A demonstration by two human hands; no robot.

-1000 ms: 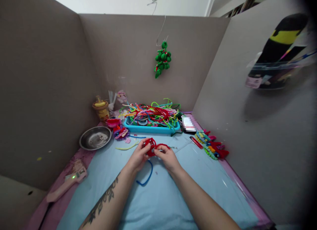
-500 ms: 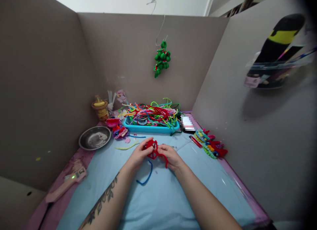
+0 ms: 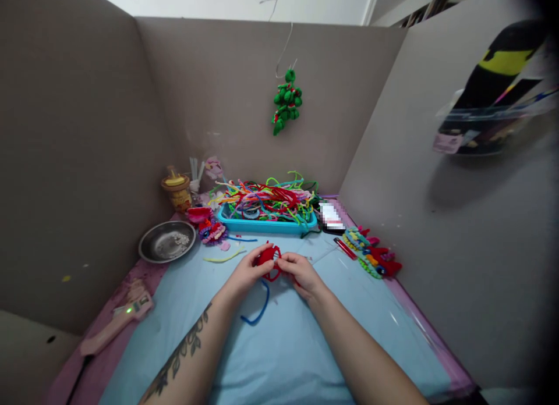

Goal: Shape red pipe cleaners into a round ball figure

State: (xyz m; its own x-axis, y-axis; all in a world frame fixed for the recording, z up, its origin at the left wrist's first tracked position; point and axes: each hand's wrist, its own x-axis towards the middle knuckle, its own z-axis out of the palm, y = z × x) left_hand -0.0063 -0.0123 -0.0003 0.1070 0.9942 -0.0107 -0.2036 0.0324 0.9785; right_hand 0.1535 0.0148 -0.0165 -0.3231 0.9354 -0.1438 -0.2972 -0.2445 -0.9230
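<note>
Grey partition walls (image 3: 87,131) closed in the light-blue surface (image 3: 283,352). Near its middle, both hands were closed on a red pipe-cleaner piece (image 3: 267,257), fuzzy and bent into a small knot of loops. The left hand (image 3: 243,275) pinched it from 9 o'clock and the right hand (image 3: 302,273) from 3 o'clock. A blue pipe cleaner (image 3: 258,309) lay curved at 6 o'clock of it, and a blue tray (image 3: 266,225) of mixed strands sat at 12 o'clock.
</note>
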